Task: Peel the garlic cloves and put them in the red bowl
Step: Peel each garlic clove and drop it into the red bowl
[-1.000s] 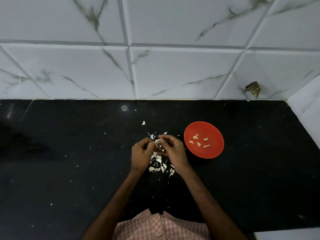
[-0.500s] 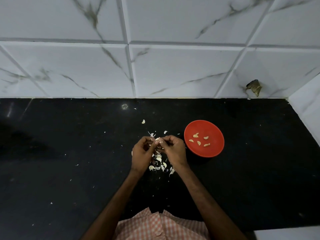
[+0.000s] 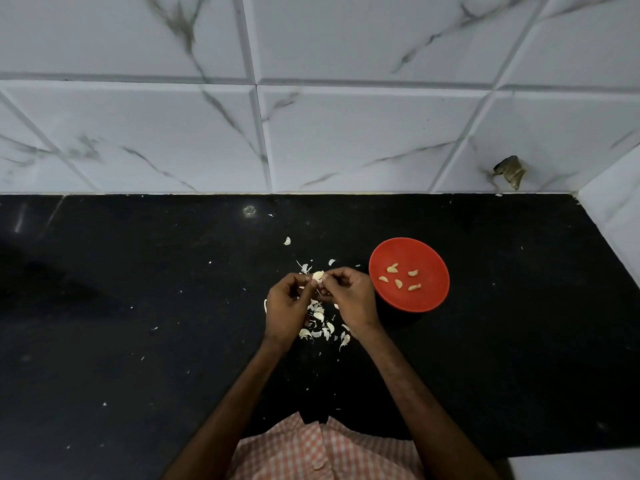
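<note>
Both hands meet over the black countertop (image 3: 138, 306), fingertips together. The left hand (image 3: 285, 306) and the right hand (image 3: 349, 299) have their fingers curled, pinching one garlic clove (image 3: 318, 275) between them. The clove's long axis runs roughly 9 to 3 o'clock; too small to tell which end is the tip. Against half a second ago the hands have barely shifted, but more of the pale clove shows above the fingertips. The red bowl (image 3: 426, 299) holds the same five peeled cloves (image 3: 398, 283). The bowl sits at 3 o'clock, just beside the right hand. A pile of skins (image 3: 320, 323) lies under the wrists, with one stray piece (image 3: 287, 241) at 12 o'clock. The tiled wall (image 3: 346, 133) is well apart at 12, with a side wall beyond the bowl. There is wide bare counter toward 9 o'clock. A checked shirt (image 3: 322, 448) is at the near edge, 6 o'clock.
</note>
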Available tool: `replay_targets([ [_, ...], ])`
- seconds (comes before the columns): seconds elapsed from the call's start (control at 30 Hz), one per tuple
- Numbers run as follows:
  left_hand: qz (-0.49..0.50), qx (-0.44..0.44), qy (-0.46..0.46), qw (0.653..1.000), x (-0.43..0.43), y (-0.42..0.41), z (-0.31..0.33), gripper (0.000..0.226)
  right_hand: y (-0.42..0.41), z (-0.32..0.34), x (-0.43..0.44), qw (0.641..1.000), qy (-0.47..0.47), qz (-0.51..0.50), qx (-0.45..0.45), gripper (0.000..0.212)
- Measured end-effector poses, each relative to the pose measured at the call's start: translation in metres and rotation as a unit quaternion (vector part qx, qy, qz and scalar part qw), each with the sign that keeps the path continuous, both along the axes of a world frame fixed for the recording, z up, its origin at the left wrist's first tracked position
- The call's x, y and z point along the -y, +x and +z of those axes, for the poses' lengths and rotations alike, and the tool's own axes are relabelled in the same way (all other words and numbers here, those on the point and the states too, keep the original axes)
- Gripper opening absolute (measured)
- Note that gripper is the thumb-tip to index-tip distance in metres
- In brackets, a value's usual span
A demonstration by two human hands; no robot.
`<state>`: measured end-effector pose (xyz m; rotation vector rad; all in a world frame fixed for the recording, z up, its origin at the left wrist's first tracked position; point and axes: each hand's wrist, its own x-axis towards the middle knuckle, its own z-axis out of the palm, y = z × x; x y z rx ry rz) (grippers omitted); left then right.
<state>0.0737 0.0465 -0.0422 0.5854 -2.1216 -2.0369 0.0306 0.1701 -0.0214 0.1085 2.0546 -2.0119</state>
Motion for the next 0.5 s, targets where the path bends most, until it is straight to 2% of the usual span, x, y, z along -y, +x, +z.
replay_targets([
  [0.13, 0.01, 0.016, 0.115, 0.993, -0.001, -0.002, 0.01, 0.01, -0.002, 0.002, -0.004, 0.999, 0.018, 0.03, -0.037, 0.007],
  [0.33, -0.011, 0.067, 0.253, 0.965, 0.006, -0.005, 0.018, 0.011, -0.008, 0.005, -0.011, 0.991, 0.055, 0.075, -0.099, 0.005],
  [0.43, -0.019, 0.077, 0.273, 0.959, 0.006, -0.004, 0.02, 0.01, -0.009, 0.003, -0.01, 0.991, 0.057, 0.072, -0.098, 0.008],
  [0.5, -0.031, 0.062, 0.222, 0.973, 0.006, -0.002, 0.02, 0.009, -0.008, 0.002, -0.009, 0.989, 0.074, 0.067, -0.107, 0.01],
])
